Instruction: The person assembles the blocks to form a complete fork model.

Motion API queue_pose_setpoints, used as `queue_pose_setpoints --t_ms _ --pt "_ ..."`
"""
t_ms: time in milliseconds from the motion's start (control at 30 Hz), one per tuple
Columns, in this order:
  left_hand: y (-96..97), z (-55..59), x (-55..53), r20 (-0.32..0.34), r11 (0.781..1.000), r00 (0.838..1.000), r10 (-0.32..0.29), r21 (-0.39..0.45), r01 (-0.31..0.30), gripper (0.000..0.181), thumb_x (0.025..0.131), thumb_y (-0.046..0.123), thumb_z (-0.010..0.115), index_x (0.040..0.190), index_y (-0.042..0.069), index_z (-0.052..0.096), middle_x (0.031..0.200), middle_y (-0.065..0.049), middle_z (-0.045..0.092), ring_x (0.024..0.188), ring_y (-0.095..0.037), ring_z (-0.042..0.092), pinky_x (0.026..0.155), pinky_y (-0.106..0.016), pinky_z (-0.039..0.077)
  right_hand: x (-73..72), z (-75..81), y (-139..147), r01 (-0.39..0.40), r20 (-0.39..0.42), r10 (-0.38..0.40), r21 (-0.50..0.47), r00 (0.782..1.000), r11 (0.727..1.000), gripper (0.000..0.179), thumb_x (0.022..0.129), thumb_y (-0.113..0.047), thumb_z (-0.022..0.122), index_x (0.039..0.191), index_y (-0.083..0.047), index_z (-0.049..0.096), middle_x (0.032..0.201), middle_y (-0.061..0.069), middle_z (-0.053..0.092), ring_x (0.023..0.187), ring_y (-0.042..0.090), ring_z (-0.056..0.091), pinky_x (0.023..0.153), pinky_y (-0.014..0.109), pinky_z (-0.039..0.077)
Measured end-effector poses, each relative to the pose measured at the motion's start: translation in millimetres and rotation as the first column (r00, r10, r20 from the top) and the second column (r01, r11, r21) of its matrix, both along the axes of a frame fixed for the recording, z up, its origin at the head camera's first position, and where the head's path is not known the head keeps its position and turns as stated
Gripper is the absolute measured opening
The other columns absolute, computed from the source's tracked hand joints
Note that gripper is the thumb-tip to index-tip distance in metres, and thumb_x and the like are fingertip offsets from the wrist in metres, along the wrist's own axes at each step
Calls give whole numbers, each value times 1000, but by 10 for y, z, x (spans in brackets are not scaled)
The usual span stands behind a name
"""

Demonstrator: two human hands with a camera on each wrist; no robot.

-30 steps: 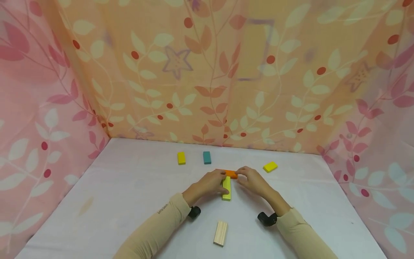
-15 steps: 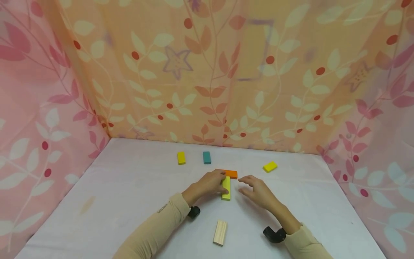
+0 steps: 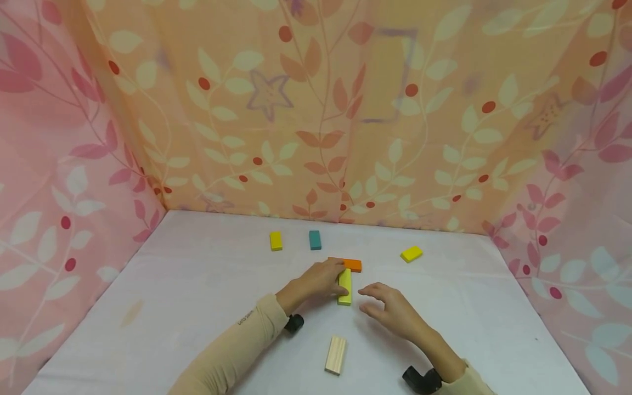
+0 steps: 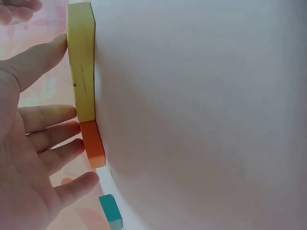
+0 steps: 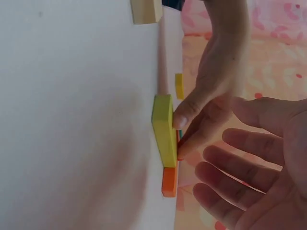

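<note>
A yellow-green wooden block [image 3: 345,287] lies lengthwise on the table, its far end meeting an orange block [image 3: 353,265] set crosswise. My left hand [image 3: 321,278] rests on both: in the left wrist view its thumb and index fingertip touch the yellow-green block [image 4: 82,67], and other fingertips touch the orange block [image 4: 92,143]. The fingers are extended rather than curled round either block. To the right, my right hand [image 3: 392,310] hovers apart from the blocks, empty, thumb and fingers spread in the right wrist view.
A plain wood block [image 3: 336,355] lies nearer to me. Farther back are a yellow block [image 3: 276,241], a teal block [image 3: 315,240] and, to the right, another yellow block [image 3: 411,254]. Patterned cloth [image 3: 316,109] walls the white table at the back and sides.
My right hand has left the right end of the orange block and drawn back toward me. The left hand and the blocks have stayed in place.
</note>
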State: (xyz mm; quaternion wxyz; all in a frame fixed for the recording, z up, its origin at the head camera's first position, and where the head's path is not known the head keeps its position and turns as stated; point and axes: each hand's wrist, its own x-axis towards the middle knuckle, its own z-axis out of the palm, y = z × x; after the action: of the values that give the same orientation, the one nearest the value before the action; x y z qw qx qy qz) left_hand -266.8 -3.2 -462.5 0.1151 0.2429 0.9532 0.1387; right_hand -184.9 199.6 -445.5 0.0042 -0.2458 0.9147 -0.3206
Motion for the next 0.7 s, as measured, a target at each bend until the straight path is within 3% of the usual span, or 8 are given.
queue_pose_setpoints --t_ms 267,533,700 --pt "-17 39 30 -54 998 997 -53 -29 52 65 84 49 72 137 16 56 151 -3 45 141 -21 40 113 -44 39 83 56 -27 -40 -2 40 11 999 999 33 90 -25 69 118 -6 68 114 4 69 107 23 65 90 44 55" --pt "-39 68 61 -70 997 994 -78 -29 77 65 83 48 73 137 17 55 150 -5 46 138 -22 43 111 -45 41 209 3 -138 -86 44 86 17 995 996 37 90 -32 69 118 -7 68 115 4 69 107 22 65 90 42 55" --pt "-54 61 75 -67 996 994 -85 -35 83 66 84 48 72 139 17 54 150 -7 46 139 -23 43 111 -46 41 316 -51 -216 -143 24 142 50 990 988 43 89 -41 68 117 -8 68 116 -1 67 107 17 64 92 39 55"
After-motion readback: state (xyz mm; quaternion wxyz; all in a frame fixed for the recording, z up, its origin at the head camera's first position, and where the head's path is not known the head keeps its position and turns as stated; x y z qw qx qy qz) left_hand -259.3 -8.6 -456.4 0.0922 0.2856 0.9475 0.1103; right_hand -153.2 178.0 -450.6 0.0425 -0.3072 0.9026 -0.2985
